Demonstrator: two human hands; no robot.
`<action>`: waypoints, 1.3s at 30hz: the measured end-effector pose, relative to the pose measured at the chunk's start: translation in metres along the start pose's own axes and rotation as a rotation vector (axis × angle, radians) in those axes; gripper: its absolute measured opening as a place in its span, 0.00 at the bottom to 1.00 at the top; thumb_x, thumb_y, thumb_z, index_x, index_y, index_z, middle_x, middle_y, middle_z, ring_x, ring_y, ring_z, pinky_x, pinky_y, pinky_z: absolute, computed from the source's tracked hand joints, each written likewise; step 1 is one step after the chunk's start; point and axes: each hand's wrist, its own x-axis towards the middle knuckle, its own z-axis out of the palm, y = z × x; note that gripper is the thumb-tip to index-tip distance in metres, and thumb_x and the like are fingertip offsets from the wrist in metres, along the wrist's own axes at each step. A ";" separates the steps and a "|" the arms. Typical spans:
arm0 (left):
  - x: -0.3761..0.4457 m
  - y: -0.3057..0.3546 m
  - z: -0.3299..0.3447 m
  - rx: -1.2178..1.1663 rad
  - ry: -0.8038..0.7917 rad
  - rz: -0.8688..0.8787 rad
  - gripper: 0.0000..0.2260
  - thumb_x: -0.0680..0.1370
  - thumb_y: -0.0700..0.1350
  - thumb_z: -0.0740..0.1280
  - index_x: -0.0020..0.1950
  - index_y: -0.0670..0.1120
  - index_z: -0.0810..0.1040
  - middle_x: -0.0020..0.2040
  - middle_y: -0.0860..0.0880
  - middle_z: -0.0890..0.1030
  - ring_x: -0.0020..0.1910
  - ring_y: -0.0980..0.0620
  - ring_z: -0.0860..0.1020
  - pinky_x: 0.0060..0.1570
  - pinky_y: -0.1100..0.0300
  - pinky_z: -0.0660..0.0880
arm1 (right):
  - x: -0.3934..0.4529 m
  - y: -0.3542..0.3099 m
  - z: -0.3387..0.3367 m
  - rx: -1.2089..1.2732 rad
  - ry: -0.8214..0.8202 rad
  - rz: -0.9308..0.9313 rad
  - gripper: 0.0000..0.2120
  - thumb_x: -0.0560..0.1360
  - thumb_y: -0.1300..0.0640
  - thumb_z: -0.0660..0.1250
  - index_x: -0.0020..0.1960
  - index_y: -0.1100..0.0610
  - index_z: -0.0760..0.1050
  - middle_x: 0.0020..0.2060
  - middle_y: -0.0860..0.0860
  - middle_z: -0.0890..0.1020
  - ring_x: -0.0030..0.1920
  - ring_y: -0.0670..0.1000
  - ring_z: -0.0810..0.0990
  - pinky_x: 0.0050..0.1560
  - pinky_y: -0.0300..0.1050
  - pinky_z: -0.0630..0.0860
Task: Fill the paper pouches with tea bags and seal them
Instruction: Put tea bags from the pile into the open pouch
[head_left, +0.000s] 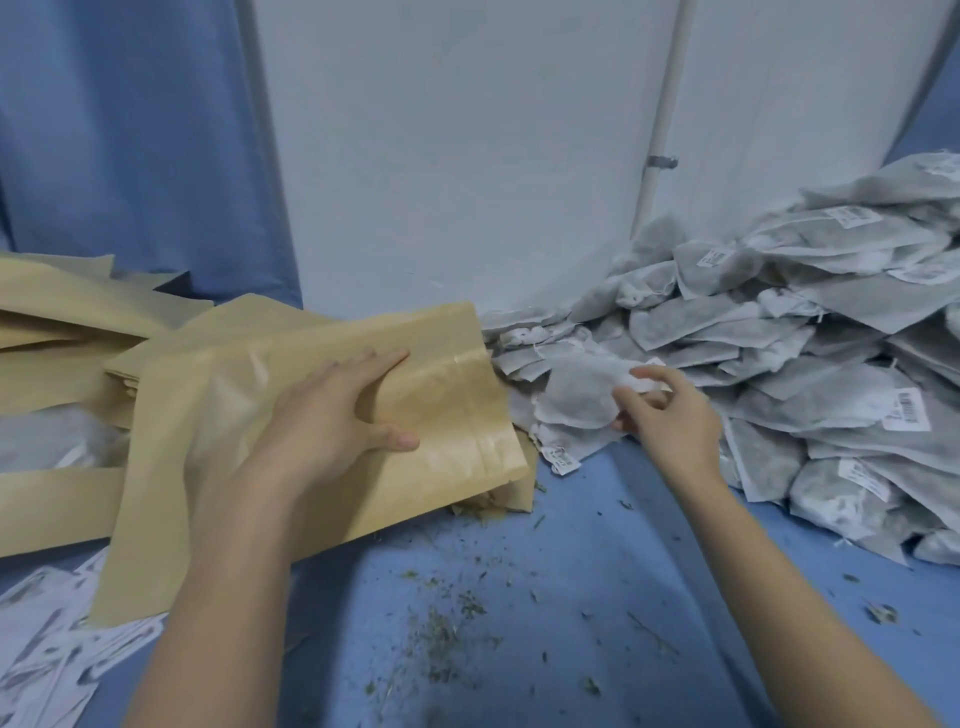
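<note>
View from my head, looking down at the blue bench (597, 519). My left hand (332, 421) rests on top of a brown paper pouch (291, 447); its fingers (376, 366) lie straight and slightly spread across the upper face, with the thumb stretched along the pouch toward its open end, which points right toward the tea bags. The pouch lies tilted on a stack of more brown pouches (78, 332) that runs off to the left edge.

My right hand (670, 415) is at the near edge of a heap of grey-white tea bags (805, 353), which rises against the white wall (467, 156) on the right. The fingers of this hand are curled and pinch one tea bag (576, 395) by its right edge, thumb on top; the bag sits just beside the pouch mouth, partly lifted from the heap.

Several tea bags carry small white tags: one to the right of my hand shows a barcode (906, 410), but the printing on it and on the other tags is too small and blurred to read. Printed white sheets (47, 649) lie at lower left; their writing is also illegible. Loose dried leaf crumbs (441, 639) are scattered over the bench between my forearms. A blue curtain (130, 145) hangs at upper left.
</note>
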 end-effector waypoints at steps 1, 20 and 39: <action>-0.001 0.000 0.000 0.000 -0.004 -0.002 0.39 0.65 0.49 0.78 0.71 0.62 0.64 0.76 0.54 0.60 0.74 0.51 0.58 0.72 0.49 0.56 | -0.005 -0.005 -0.008 0.073 0.002 -0.020 0.08 0.71 0.58 0.69 0.49 0.50 0.77 0.28 0.51 0.80 0.33 0.50 0.84 0.48 0.49 0.79; -0.003 0.009 -0.002 -0.050 -0.003 -0.014 0.38 0.65 0.49 0.78 0.70 0.65 0.64 0.75 0.57 0.61 0.74 0.54 0.58 0.72 0.50 0.56 | -0.019 -0.064 0.054 -0.002 -0.829 -0.165 0.13 0.76 0.60 0.65 0.56 0.44 0.78 0.44 0.44 0.84 0.45 0.44 0.82 0.47 0.41 0.79; -0.001 0.002 0.001 -0.030 -0.021 -0.028 0.40 0.65 0.51 0.77 0.72 0.64 0.61 0.77 0.55 0.57 0.76 0.51 0.54 0.73 0.47 0.53 | -0.002 0.008 0.033 0.045 -0.045 0.075 0.16 0.74 0.62 0.62 0.57 0.47 0.78 0.38 0.46 0.75 0.34 0.44 0.71 0.45 0.42 0.72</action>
